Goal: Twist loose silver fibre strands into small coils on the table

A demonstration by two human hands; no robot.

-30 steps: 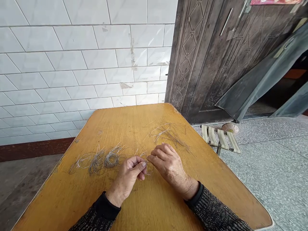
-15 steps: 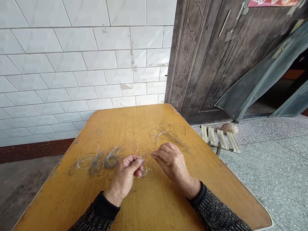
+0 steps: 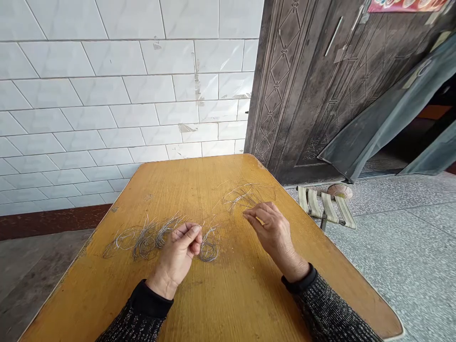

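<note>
My left hand is closed in a pinch on a thin wire, just left of a small coil of wire on the wooden table. Thumb and fingertips of my right hand are also pinched together, apart from the left and raised near the loose wires; the wire in them is so fine that it barely shows. To the left lie several bundles of looped grey wire, the nearest partly hidden behind my left hand.
The yellow-brown wooden table stands against a white tiled wall. Beyond its right edge are a folding stool with striped straps and a round pinkish object. A dark carved door and a grey curtain are behind.
My right hand has moved right and slightly away from me, widening the gap between the hands. My left hand has shifted a little left, uncovering more of the small coil.
</note>
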